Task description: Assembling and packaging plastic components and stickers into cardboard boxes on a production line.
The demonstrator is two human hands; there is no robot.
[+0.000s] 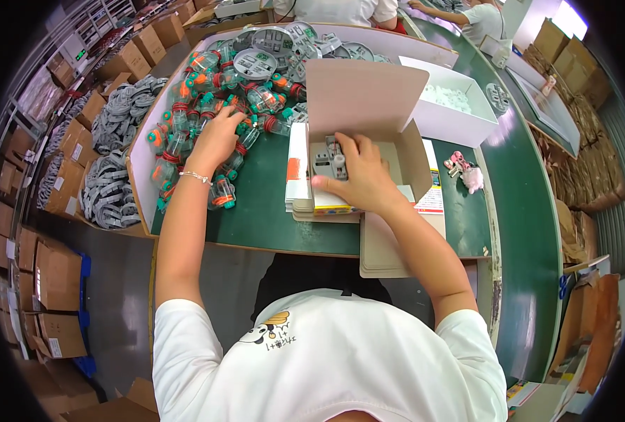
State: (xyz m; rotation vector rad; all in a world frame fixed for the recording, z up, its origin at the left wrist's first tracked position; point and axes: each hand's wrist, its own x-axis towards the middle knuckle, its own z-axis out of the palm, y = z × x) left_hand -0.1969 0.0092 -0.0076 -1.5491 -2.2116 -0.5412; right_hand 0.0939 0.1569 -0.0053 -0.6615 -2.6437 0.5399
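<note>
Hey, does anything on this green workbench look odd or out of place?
The small pink trinket, right of the open box, seems out of place: it resembles nothing in the pile of clear plastic pieces. Also, flat cardboard sticks out past the near bench edge.

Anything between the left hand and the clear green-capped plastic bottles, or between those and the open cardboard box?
Nothing visible separates the left hand from the bottles. A white panel with an orange patch stands before the box; the right hand partly covers its opening.
</note>
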